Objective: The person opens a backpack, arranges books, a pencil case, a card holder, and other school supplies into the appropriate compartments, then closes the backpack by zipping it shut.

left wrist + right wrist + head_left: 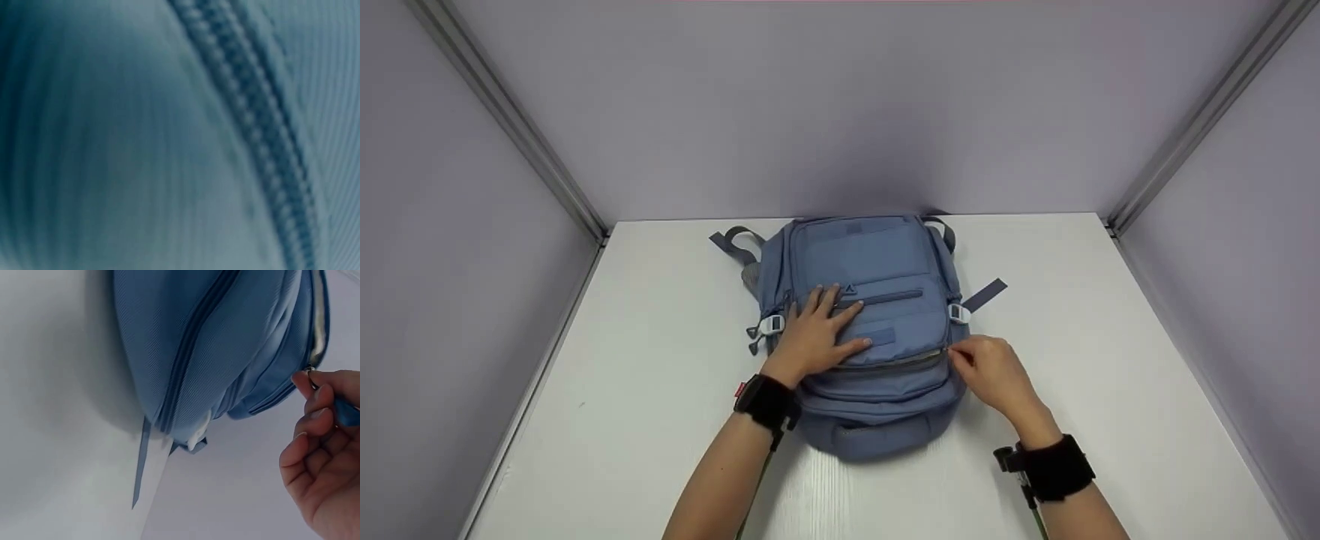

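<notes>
A blue backpack [862, 255] lies front side up on the white table, its top handle toward the person. My left hand [815, 337] rests spread on the front panel, fingers straight, left of the small patch. At the right end of the front pocket's zipper [900, 363], my right hand [990, 367] pinches the zipper pull [310, 370] between thumb and forefinger. The pocket gapes partly along that zipper, showing a pale lining in the right wrist view. Only blurred blue fabric and a zipper track [247, 118] fill the left wrist view.
White buckles [958, 313] sit on both sides of the backpack. A loose strap end [987, 295] sticks out to the right, and shoulder straps [735, 244] spread at the far left. Grey panels [840, 105] wall the white table [660, 390] at the back and sides.
</notes>
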Demonstrator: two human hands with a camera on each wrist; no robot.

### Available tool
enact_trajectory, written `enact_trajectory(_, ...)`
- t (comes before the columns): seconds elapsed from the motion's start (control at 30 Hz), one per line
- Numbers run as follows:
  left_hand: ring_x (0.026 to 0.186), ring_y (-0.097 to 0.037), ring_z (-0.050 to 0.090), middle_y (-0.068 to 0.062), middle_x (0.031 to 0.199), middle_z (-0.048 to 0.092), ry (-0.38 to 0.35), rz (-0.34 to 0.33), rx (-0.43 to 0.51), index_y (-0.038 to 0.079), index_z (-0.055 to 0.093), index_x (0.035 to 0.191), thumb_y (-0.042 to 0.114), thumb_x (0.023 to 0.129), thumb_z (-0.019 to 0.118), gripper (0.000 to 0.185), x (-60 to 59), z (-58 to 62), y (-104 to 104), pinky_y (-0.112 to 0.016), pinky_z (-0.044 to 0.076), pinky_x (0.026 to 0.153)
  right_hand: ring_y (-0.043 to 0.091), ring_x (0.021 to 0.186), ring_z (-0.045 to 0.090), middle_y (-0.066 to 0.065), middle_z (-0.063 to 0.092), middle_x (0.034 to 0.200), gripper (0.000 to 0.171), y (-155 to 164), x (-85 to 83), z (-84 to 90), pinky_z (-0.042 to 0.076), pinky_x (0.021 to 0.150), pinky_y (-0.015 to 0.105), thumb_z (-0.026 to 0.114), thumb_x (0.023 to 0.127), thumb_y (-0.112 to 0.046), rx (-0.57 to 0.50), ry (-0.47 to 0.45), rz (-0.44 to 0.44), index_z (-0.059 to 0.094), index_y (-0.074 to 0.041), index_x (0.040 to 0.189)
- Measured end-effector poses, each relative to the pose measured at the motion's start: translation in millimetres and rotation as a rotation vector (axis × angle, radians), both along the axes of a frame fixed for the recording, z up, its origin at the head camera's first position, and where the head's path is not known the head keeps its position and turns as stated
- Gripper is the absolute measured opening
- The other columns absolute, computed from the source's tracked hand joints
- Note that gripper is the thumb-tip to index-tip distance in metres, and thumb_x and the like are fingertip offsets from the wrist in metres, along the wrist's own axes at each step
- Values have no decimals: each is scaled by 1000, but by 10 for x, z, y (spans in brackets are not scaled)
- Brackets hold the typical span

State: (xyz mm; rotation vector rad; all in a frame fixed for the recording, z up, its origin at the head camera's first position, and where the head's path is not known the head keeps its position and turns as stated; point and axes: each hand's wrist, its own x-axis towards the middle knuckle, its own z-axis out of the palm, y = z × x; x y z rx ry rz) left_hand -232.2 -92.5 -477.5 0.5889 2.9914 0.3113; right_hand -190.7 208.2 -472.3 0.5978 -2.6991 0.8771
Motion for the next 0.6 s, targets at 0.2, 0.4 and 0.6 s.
enact_trajectory(0.2, 148, -36, 9, -10, 162, 15, -6, 2, 34, 35, 32, 153, 75, 91, 35, 74, 30, 10, 10, -66, 17, 109, 15, 63, 62, 3, 69, 74, 6, -148, 149, 47, 49, 59, 35, 73, 85, -6, 37, 12, 30, 77, -6, 81)
enact_trajectory(0.4, 148, -36, 8, -10, 162, 14, 12, 9, 61, 34, 34, 153, 75, 91, 36, 74, 47, -9, 21, -66, 16, 108, 12, 60, 61, -3, 67, 69, 5, -402, 225, 51, 48, 57, 30, 76, 82, -11, 53, 23, 81, 77, -10, 77)
enact_trajectory(0.6, 148, -37, 9, -11, 162, 16, 15, 24, 68, 33, 35, 152, 72, 93, 35, 71, 70, 11, 31, -67, 16, 108, 13, 63, 63, -2, 69, 72, 6, -640, 277, -17, 49, 58, 30, 74, 84, -13, 21, 52, 126, 77, -9, 80)
